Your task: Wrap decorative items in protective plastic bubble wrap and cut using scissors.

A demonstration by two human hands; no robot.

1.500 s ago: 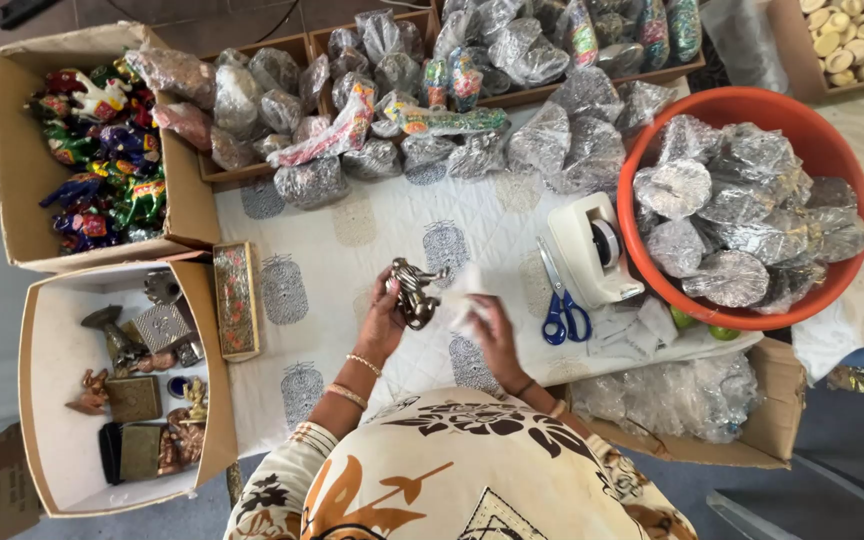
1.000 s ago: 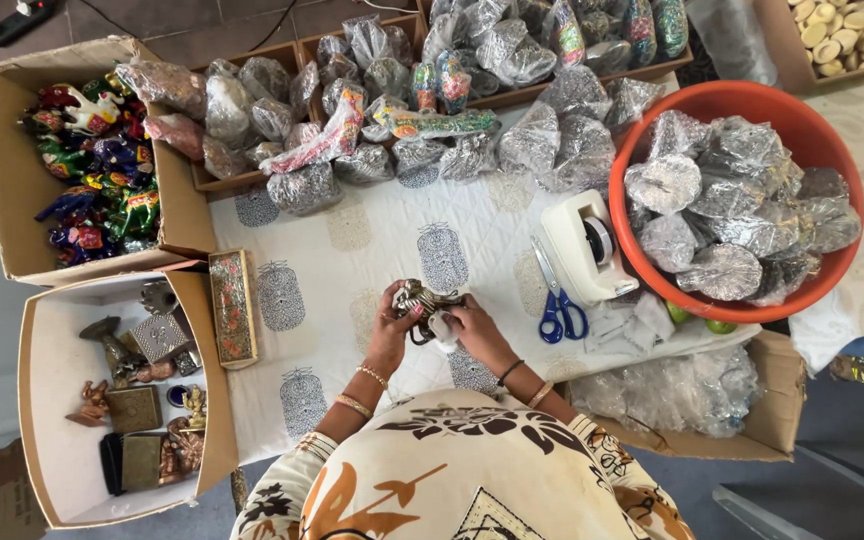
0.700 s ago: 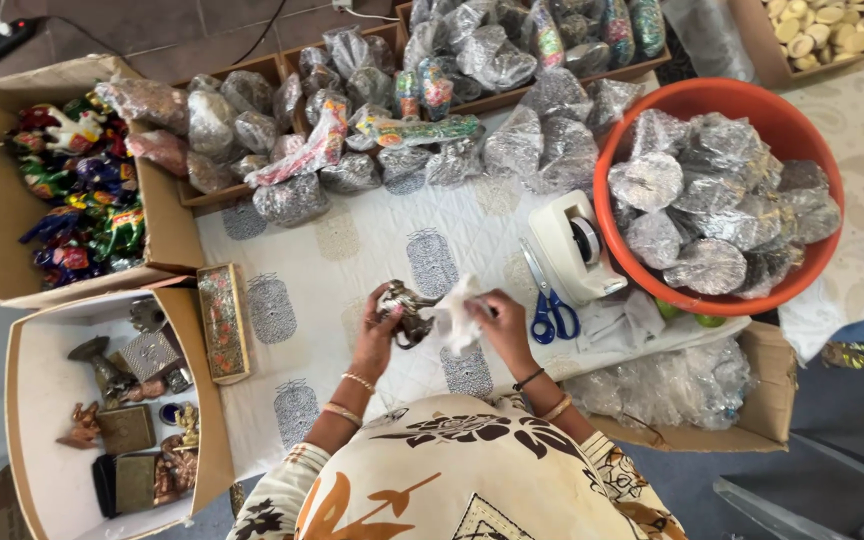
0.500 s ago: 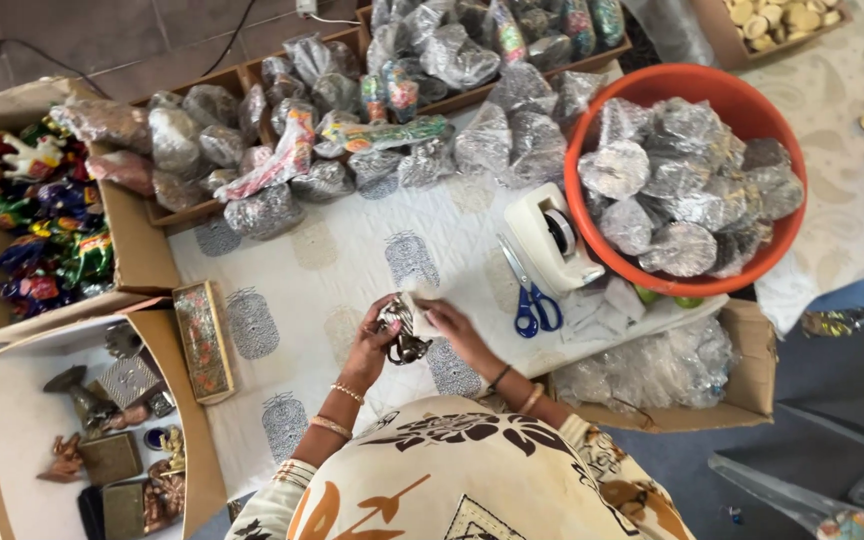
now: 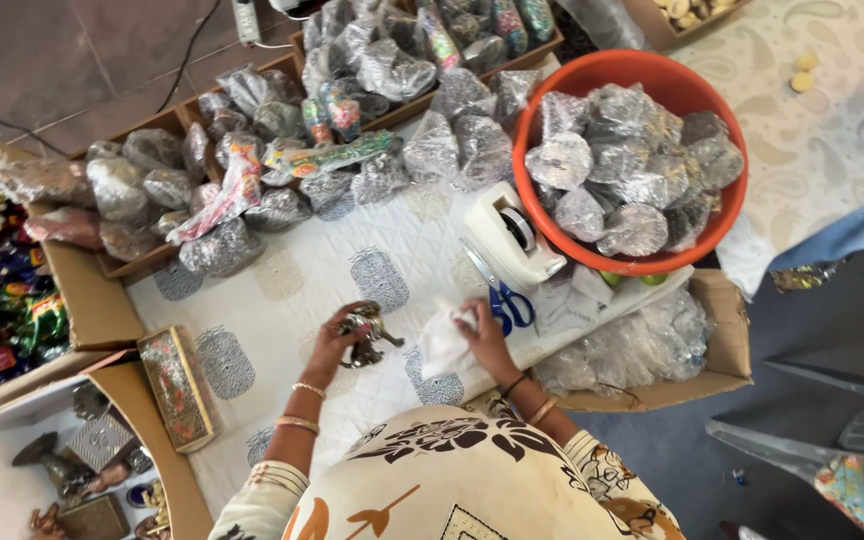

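Note:
My left hand [image 5: 332, 340] grips a small dark metal figurine [image 5: 367, 335] above the white printed table cloth [image 5: 282, 290]. To its right, my right hand [image 5: 487, 335] clutches a crumpled white cloth [image 5: 444, 342], held slightly apart from the figurine. Both hands hover near the front edge of the table, just ahead of my patterned top.
Blue-handled scissors [image 5: 502, 298] and a white tape dispenser [image 5: 510, 235] lie right of my hands. An orange tub [image 5: 677, 90] holds plastic-wrapped items. More wrapped pieces fill trays [image 5: 252, 190] at the back. Cardboard boxes [image 5: 102, 310] with figurines stand left; a painted box [image 5: 174, 385] rests nearby.
The right hand with the white cloth has pulled away from the figurine, which the left hand still holds. The camera view has swung rightward, shifting everything left in the picture.

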